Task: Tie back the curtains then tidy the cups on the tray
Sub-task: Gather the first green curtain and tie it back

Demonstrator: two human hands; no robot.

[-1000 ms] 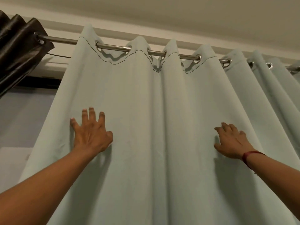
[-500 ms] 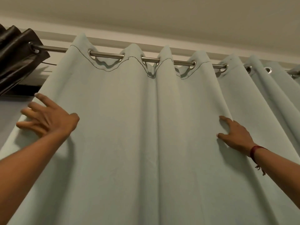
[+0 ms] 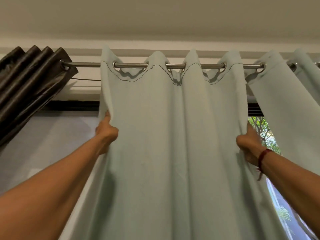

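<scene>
Both hands grip the curtain — it hangs from the rod.
Left hand pinches its left edge, right hand clamps its right edge — fingers curled into cloth.

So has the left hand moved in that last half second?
Yes. The left hand went right: from under the rod end by the dark curtain to below the pale curtain's first ring, holding its edge.

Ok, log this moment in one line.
step: tie back curtains | left hand: grips pale green curtain left edge | right hand: grips its right side | cups: unseen
</scene>
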